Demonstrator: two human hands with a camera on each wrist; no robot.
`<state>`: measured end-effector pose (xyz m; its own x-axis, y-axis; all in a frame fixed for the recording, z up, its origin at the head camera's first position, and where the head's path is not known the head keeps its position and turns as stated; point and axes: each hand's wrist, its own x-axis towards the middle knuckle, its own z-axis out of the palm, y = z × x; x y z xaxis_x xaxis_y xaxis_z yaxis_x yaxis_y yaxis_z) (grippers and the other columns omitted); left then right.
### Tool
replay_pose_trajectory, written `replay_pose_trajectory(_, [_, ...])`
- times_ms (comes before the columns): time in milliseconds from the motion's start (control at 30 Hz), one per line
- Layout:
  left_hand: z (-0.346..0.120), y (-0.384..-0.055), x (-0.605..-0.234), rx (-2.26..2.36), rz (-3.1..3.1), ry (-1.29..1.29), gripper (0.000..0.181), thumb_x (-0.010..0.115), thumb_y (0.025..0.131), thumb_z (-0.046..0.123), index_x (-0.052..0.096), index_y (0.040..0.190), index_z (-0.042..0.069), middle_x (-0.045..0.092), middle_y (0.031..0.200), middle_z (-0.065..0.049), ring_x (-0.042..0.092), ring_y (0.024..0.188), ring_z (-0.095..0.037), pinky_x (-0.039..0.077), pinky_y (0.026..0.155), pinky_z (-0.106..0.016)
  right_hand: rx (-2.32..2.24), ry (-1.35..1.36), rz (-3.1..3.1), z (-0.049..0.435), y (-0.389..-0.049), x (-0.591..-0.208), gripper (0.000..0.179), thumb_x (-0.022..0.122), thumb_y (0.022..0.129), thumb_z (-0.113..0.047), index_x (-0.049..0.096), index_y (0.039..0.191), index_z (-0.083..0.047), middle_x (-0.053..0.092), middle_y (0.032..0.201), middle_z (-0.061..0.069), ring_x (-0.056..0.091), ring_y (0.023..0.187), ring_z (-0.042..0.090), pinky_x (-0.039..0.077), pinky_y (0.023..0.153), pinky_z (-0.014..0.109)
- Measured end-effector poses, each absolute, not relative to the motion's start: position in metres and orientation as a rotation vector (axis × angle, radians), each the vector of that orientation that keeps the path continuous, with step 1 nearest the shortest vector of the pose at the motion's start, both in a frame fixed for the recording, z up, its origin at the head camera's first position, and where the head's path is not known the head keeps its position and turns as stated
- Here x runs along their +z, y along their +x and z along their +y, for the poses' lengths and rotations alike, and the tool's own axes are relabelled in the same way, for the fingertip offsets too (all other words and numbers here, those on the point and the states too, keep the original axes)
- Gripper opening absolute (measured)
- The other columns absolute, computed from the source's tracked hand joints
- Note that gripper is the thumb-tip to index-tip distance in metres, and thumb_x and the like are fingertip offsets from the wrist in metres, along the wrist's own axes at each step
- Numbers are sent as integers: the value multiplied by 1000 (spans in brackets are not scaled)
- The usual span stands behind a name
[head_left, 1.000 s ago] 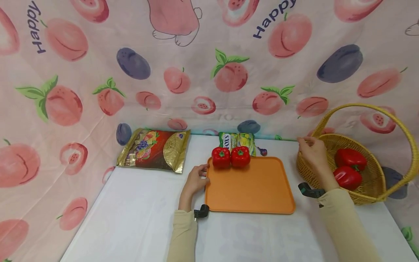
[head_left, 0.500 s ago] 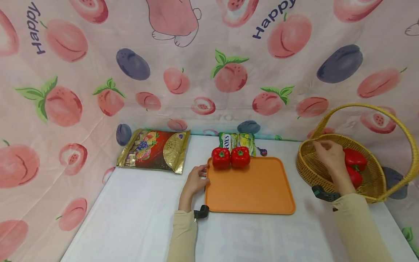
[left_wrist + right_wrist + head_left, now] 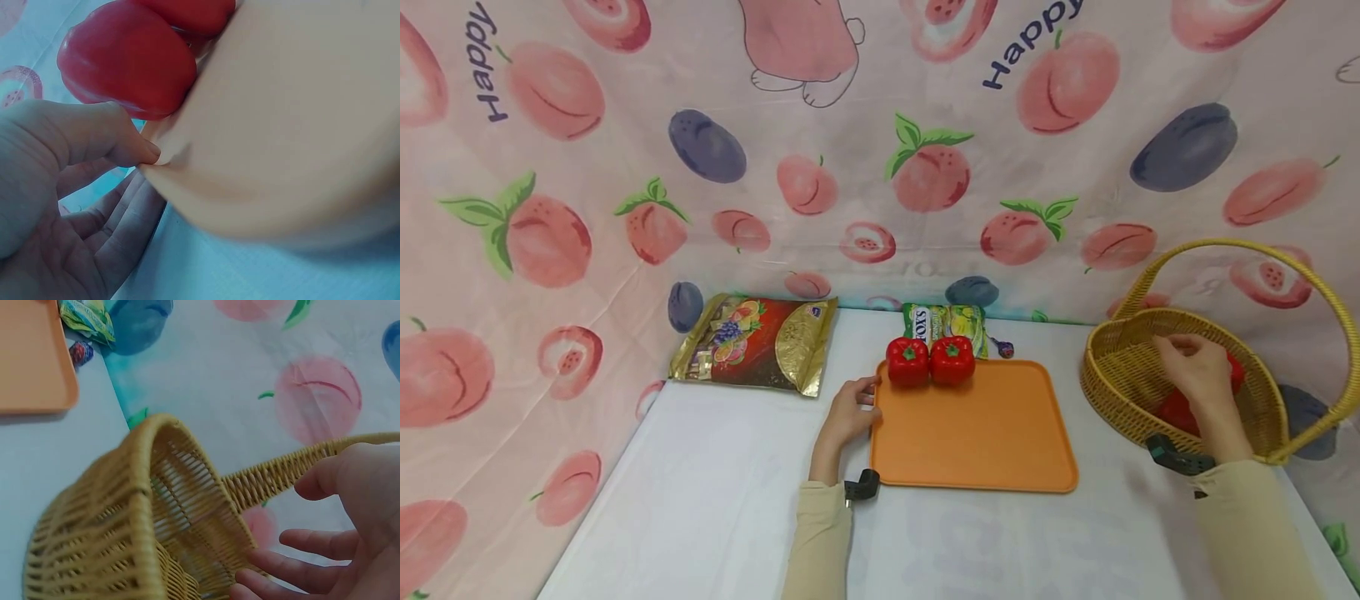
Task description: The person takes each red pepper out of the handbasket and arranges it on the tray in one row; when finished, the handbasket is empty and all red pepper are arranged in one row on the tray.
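Observation:
At the left edge of an orange tray (image 3: 977, 437), my left hand (image 3: 848, 412) pinches the rim; in the left wrist view the thumb lies on top, with the fingers beneath. Two red bell peppers (image 3: 907, 362) sit side by side at the tray's back left corner. My right hand (image 3: 1204, 373) is over the opening of a yellow wicker basket (image 3: 1108, 396). Its fingers are spread and hold nothing in the right wrist view. Beneath it, red peppers (image 3: 1178, 413) lie in the basket, partly hidden by the hand.
Behind the tray lie a green candy bag (image 3: 966, 323) and a small dark-wrapped lollipop (image 3: 1004, 348). A gold and red candy bag (image 3: 756, 343) is at the back left. The basket's tall handle (image 3: 1318, 287) arches over its right side. A fruit-print cloth (image 3: 865, 142) hangs behind the table.
My right hand has moved right, from the basket's left rim to over the peppers inside it. My left hand and the tray have stayed in place.

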<state>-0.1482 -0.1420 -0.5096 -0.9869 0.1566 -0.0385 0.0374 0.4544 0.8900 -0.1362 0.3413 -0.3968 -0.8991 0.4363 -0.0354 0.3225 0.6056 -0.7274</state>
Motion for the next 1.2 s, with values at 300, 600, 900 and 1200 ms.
replay_pose_trajectory(300, [-141, -147, -507, 1581, 2583, 185, 57, 67, 74, -6, 61, 130, 1, 59, 113, -17, 62, 97, -29, 53, 81, -38, 1254, -619, -2637, 361, -125, -397, 56, 54, 95, -42, 54, 126, 5, 52, 74, -14, 53, 60, 0, 47, 54, 21])
replay_pose_trajectory(600, [-141, -147, -507, 1576, 2582, 179, 56, 67, 75, -6, 61, 130, 1, 59, 113, -17, 62, 97, -29, 53, 82, -39, 1236, -643, -2659, 373, -118, -396, 61, 51, 97, -40, 49, 130, 11, 53, 85, 0, 50, 61, 2, 48, 53, 23])
replay_pose_trajectory(900, [-141, -147, -507, 1582, 2584, 194, 56, 67, 74, -6, 61, 130, 0, 59, 112, -17, 63, 96, -29, 53, 82, -38, 1243, -675, -2625, 382, -114, -396, 58, 51, 96, -37, 50, 128, 12, 50, 76, -11, 47, 62, 1, 44, 53, 20])
replay_pose_trajectory(1200, [-142, -147, -505, 1584, 2580, 193, 56, 67, 74, -6, 61, 129, 0, 60, 112, -17, 63, 96, -28, 52, 81, -38, 1161, -811, -2629, 387, -113, -393, 62, 52, 95, -41, 53, 129, 11, 55, 92, 4, 44, 68, 3, 41, 55, 19])
